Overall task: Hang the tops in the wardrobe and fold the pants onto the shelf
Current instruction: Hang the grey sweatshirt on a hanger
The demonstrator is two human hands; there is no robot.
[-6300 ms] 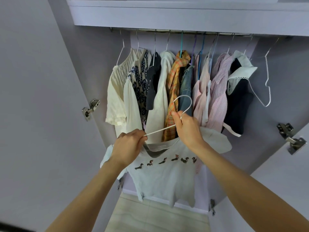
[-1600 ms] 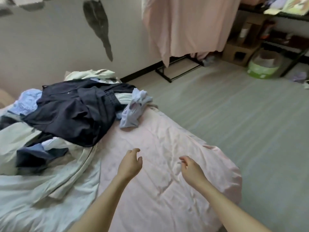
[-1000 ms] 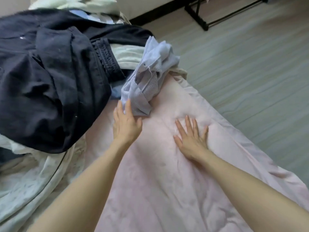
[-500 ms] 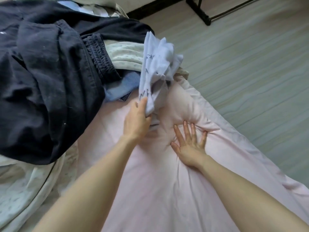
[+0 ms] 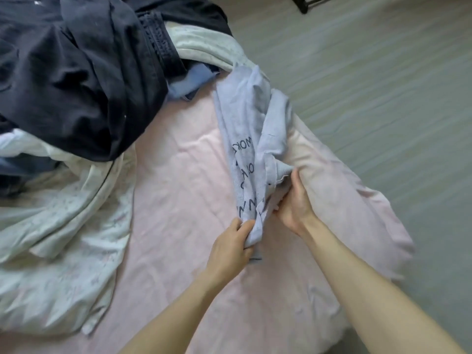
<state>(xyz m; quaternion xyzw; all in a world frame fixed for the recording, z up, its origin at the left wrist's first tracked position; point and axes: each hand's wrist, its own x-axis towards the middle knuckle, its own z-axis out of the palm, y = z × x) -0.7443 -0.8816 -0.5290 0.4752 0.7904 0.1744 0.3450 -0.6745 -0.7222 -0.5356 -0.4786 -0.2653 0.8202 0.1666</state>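
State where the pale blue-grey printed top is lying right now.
In the head view, the pale blue-grey printed top stretches across the pink bedsheet right of centre, beside the dark navy garment pile; left hand and right hand grip its near end.

You're in a home bedroom: bed with pink sheet (image 5: pixel 178 175), laundry heap (image 5: pixel 76 72) on it, striped floor (image 5: pixel 383 72) beside.

left grip (image 5: pixel 231 242): fingers curled, pinching cloth | right grip (image 5: pixel 293 205): fingers curled, gripping cloth | forearms bare, extended

Soft matt knit top (image 5: pixel 249 139), crumpled pink cotton sheet (image 5: pixel 178 200), dark woven pants (image 5: pixel 76 72)
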